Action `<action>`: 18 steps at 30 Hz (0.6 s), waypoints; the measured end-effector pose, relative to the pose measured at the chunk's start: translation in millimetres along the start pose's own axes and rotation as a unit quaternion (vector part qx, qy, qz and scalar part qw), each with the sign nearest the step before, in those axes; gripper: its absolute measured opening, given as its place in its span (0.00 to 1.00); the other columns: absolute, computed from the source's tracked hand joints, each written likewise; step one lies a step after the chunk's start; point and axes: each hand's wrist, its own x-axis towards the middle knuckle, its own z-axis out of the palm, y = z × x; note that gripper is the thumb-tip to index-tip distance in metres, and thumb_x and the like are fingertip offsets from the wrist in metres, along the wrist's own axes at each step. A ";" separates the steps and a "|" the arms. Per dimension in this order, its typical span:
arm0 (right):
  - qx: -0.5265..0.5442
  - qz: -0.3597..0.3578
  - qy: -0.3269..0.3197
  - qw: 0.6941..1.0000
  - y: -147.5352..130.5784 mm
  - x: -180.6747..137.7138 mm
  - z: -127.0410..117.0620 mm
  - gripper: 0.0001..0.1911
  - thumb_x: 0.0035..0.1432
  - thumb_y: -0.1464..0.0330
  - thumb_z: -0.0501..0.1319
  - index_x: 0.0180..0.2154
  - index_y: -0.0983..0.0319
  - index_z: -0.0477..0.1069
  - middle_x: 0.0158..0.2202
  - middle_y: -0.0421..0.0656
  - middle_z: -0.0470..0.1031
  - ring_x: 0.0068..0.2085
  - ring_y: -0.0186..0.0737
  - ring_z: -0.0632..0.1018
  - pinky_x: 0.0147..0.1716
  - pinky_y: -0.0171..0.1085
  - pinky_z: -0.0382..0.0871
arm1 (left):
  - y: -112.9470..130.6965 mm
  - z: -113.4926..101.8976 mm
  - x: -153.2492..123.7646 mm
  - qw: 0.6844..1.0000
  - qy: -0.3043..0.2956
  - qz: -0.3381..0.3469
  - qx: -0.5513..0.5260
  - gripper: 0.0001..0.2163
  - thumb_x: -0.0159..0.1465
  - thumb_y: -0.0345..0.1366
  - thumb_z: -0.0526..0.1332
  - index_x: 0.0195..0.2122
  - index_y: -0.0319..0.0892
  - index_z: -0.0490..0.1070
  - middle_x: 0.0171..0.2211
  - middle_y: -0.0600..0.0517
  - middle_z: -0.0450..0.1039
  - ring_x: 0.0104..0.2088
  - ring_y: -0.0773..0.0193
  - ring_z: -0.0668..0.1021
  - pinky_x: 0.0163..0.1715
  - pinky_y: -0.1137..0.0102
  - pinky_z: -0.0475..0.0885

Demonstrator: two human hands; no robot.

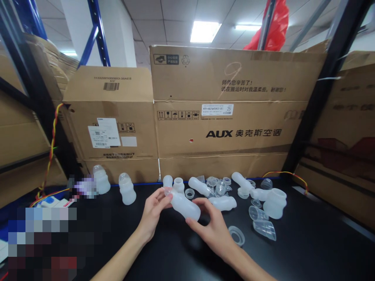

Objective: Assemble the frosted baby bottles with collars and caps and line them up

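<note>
A translucent white baby bottle (185, 207) is tilted between my hands above the black tabletop. My left hand (152, 211) is closed around its neck end, where a clear part shows between the fingertips. My right hand (213, 223) grips the base end between thumb and fingers. Just behind the held bottle stand a small white bottle (167, 181) and an open-necked one (178, 185). Another white bottle (225, 203) lies beyond my right hand. Close to my right wrist is a clear ring (241, 238) flat on the table.
Two capped bottles (101, 181) (127, 190) stand at the left. Clear caps (264, 230), a wide white bottle (274, 205) and several loose clear parts (220, 188) lie at the right. Cardboard sheets (181, 128) wall off the back; dark shelf posts (319, 89) rise at both sides.
</note>
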 end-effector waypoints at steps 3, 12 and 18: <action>0.056 0.018 -0.002 0.998 -1.4 1.2 -0.4 0.20 0.56 0.61 0.72 0.48 0.59 0.73 0.46 0.45 0.80 0.46 0.49 0.80 0.49 0.46 0.72 | 0.0 1.4 0.5 1.000 0.010 -0.004 -0.002 0.16 0.57 0.45 0.74 0.42 0.41 0.78 0.41 0.47 0.81 0.41 0.59 0.80 0.38 0.70 0.77; 0.185 0.041 0.011 0.982 5.2 5.0 -3.5 0.24 0.54 0.58 0.75 0.49 0.58 0.73 0.48 0.46 0.80 0.49 0.50 0.81 0.51 0.46 0.74 | -10.7 -19.3 17.6 0.991 0.117 0.034 0.059 0.22 0.50 0.46 0.77 0.42 0.41 0.78 0.43 0.45 0.80 0.40 0.55 0.81 0.34 0.67 0.78; 0.107 0.026 0.024 0.994 2.3 3.7 -1.6 0.25 0.51 0.58 0.76 0.48 0.59 0.74 0.47 0.47 0.82 0.48 0.52 0.81 0.50 0.47 0.74 | -4.1 -8.4 8.4 0.995 0.066 0.044 0.055 0.23 0.55 0.53 0.72 0.45 0.42 0.78 0.44 0.44 0.81 0.43 0.52 0.81 0.34 0.66 0.80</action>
